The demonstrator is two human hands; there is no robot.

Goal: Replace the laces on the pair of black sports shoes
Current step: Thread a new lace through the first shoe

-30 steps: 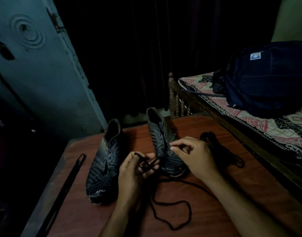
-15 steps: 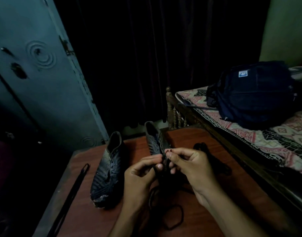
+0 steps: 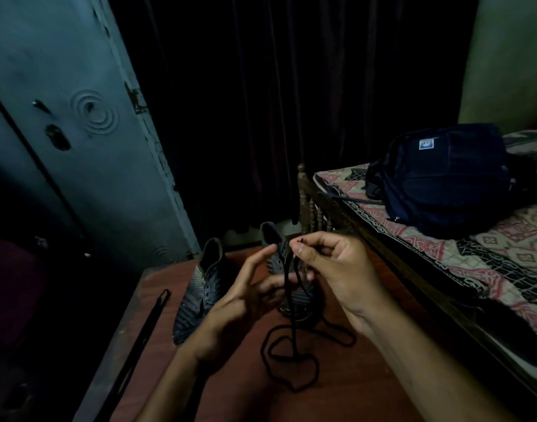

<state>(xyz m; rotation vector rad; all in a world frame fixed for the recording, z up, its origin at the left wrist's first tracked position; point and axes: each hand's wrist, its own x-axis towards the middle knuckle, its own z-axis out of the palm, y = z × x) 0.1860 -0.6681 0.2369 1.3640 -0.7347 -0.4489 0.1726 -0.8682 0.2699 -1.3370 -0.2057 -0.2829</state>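
The right hand (image 3: 331,269) is raised over the far side of the table (image 3: 367,391), its thumb and forefinger pinching the end of a black lace (image 3: 293,324) — the tip shows just above the fingertips (image 3: 298,248). From that pinch the lace drops in two strands in front of the right shoe (image 3: 276,260) and ends in loose loops on the reddish-brown tabletop, between the two forearms.

The left hand (image 3: 245,303) is beside it and a little lower, fingers spread and relaxed, the forefinger stretched up toward the lace; it grips nothing, and whether a fingertip touches the strand cannot be told in the dim light.

Both black sports shoes stand on the table with toes toward the person. The left shoe (image 3: 200,287) sits just left of the left hand, its eyelets bare and its toe scuffed pale. The right shoe is mostly hidden behind the hands and the hanging lace.

Another long black lace (image 3: 151,324) lies stretched along the table's left edge, well apart from the shoes.

To the right stands a wooden bed (image 3: 309,208) with a patterned sheet (image 3: 504,254), and a dark blue backpack (image 3: 443,181) rests on it. A blue-grey door (image 3: 78,117) stands at the left — a dark curtain (image 3: 291,102) hangs behind the table.
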